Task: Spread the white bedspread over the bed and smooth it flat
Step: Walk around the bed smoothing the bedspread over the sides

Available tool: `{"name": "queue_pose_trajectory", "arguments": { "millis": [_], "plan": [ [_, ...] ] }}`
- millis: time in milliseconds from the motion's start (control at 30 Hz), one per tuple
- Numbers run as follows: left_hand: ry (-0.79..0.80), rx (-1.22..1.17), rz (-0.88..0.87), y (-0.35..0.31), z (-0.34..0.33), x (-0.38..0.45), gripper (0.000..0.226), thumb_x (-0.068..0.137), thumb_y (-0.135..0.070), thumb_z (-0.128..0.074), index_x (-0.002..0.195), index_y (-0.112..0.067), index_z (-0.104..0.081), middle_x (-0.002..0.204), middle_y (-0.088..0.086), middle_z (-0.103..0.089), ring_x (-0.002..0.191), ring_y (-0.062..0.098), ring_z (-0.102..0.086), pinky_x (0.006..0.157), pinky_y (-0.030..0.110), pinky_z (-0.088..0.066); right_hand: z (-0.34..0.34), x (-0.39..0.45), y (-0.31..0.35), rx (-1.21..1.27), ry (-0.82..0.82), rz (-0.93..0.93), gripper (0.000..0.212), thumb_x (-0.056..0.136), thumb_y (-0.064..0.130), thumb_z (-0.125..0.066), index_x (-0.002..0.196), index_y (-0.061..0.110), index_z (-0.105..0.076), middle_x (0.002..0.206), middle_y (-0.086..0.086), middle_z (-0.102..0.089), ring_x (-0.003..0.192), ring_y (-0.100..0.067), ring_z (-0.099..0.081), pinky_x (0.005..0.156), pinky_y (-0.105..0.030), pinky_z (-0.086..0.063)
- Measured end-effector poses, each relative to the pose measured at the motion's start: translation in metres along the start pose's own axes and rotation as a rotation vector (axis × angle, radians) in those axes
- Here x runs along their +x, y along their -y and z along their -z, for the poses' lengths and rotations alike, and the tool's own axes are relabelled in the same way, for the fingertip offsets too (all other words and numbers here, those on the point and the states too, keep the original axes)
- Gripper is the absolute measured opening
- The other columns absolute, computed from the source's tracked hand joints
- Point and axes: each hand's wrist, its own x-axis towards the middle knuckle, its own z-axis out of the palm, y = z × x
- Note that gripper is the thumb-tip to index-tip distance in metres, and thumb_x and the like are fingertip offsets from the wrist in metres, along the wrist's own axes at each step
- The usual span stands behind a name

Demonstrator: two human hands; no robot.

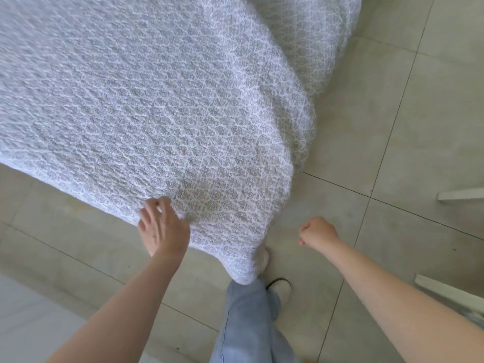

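My left hand (162, 231) sits at the near edge of the bedspread (157, 100), fingers curled over the hem and pinching the cloth. My right hand (318, 234) hangs out in the air to the right, curled into a loose fist with nothing in it, well clear of the fabric.

Bedspread: white with a small grey floral print, quilted texture. It runs from my left hand up and away, covering the bed across the upper left of the view. Its near corner droops off the bed's corner in a long fold, reaching my jeans (248, 323) between the two arms. A further fold hangs down the far right side. Surface is rumpled, with shallow ripples.

Below: pale beige floor tiles (406, 127) with dark grout lines. One light shoe (281, 288) shows by the hanging corner. White furniture pieces (461, 196) stand at the right edge.
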Motion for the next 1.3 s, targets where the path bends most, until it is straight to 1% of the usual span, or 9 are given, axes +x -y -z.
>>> {"name": "queue_pose_trajectory", "arguments": {
  "millis": [133, 267, 367, 467, 633, 767, 900, 1000, 1300],
  "plan": [
    [0.102, -0.108, -0.275, -0.047, -0.006, 0.016, 0.060, 0.100, -0.024, -0.046, 0.155, -0.018, -0.022, 0.163, 0.005, -0.018, 0.151, 0.027, -0.010, 0.122, 0.051, -0.014, 0.066, 0.025, 0.020, 0.260, -0.216, 0.039, 0.024, 0.087, 0.015, -0.050, 0.094, 0.000, -0.069, 0.098, -0.021, -0.072, 0.094, -0.037, -0.067, 0.081, -0.041, -0.056],
    [0.205, -0.135, -0.321, -0.102, -0.010, 0.038, 0.060, 0.103, -0.042, -0.020, 0.157, -0.038, 0.006, 0.163, -0.013, 0.017, 0.149, 0.024, 0.021, 0.117, 0.064, 0.006, 0.138, 0.053, 0.054, 0.400, -0.345, 0.143, 0.030, 0.089, 0.026, -0.049, 0.091, 0.001, -0.066, 0.097, -0.022, -0.071, 0.093, -0.040, -0.067, 0.086, -0.050, -0.056],
    [0.224, -0.118, -0.344, -0.137, -0.011, 0.063, 0.060, 0.102, -0.051, -0.017, 0.153, -0.046, 0.015, 0.159, -0.018, 0.027, 0.145, 0.026, 0.030, 0.111, 0.068, 0.015, 0.191, 0.063, 0.092, 0.566, -0.370, 0.213, 0.022, 0.095, 0.022, -0.050, 0.077, 0.012, -0.056, 0.081, -0.011, -0.067, 0.066, -0.025, -0.063, 0.059, -0.031, -0.058],
    [0.238, -0.122, -0.313, -0.170, -0.010, 0.092, 0.059, 0.103, -0.055, -0.017, 0.151, -0.049, 0.018, 0.157, -0.019, 0.031, 0.140, 0.030, 0.037, 0.107, 0.071, 0.018, 0.236, 0.085, 0.125, 0.686, -0.382, 0.230, 0.010, 0.097, 0.018, -0.049, 0.092, 0.011, -0.055, 0.072, -0.004, -0.060, 0.054, -0.013, -0.052, 0.041, -0.018, -0.045],
    [0.250, -0.130, -0.287, -0.217, 0.000, 0.141, 0.059, 0.103, -0.054, -0.013, 0.151, -0.046, 0.019, 0.156, -0.017, 0.035, 0.136, 0.032, 0.041, 0.104, 0.071, 0.021, 0.262, 0.112, 0.169, 0.294, -0.298, 0.191, 0.046, 0.095, 0.051, -0.050, 0.090, 0.005, -0.053, 0.077, -0.003, -0.054, 0.068, -0.024, -0.060, 0.056, -0.030, -0.048],
    [0.252, -0.052, -0.248, -0.231, 0.000, 0.156, 0.061, 0.101, -0.055, -0.010, 0.147, -0.046, 0.028, 0.152, -0.013, 0.043, 0.136, 0.033, 0.042, 0.103, 0.075, 0.016, 0.264, 0.131, 0.179, 0.033, -0.312, 0.299, 0.021, 0.095, 0.024, -0.054, 0.094, 0.003, -0.060, 0.090, -0.011, -0.060, 0.092, -0.031, -0.061, 0.067, -0.028, -0.042],
    [0.226, -0.045, -0.228, -0.233, -0.006, 0.155, 0.060, 0.099, -0.057, -0.004, 0.143, -0.048, 0.035, 0.152, -0.012, 0.045, 0.138, 0.035, 0.041, 0.104, 0.077, 0.011, 0.301, 0.131, 0.134, 0.183, -0.408, 0.379, 0.026, 0.092, 0.016, -0.057, 0.068, 0.008, -0.054, 0.066, -0.013, -0.051, 0.070, -0.028, -0.050, 0.057, -0.034, -0.028],
    [0.218, -0.058, -0.223, -0.235, -0.004, 0.154, 0.059, 0.098, -0.062, -0.006, 0.142, -0.052, 0.033, 0.153, -0.015, 0.042, 0.139, 0.034, 0.040, 0.103, 0.077, 0.014, 0.348, 0.132, 0.090, 0.242, -0.533, 0.243, 0.031, 0.092, 0.020, -0.060, 0.095, -0.011, -0.065, 0.096, -0.034, -0.062, 0.094, -0.045, -0.060, 0.070, -0.042, -0.042],
    [0.240, -0.022, -0.159, -0.247, -0.003, 0.151, 0.063, 0.098, -0.059, -0.008, 0.146, -0.046, 0.030, 0.153, -0.012, 0.043, 0.139, 0.033, 0.041, 0.108, 0.073, 0.014, 0.366, 0.170, 0.117, 0.347, -0.237, 0.173, 0.035, 0.084, 0.046, -0.066, 0.073, 0.015, -0.055, 0.075, -0.004, -0.059, 0.064, -0.019, -0.057, 0.047, -0.025, -0.029]
  ]
}}
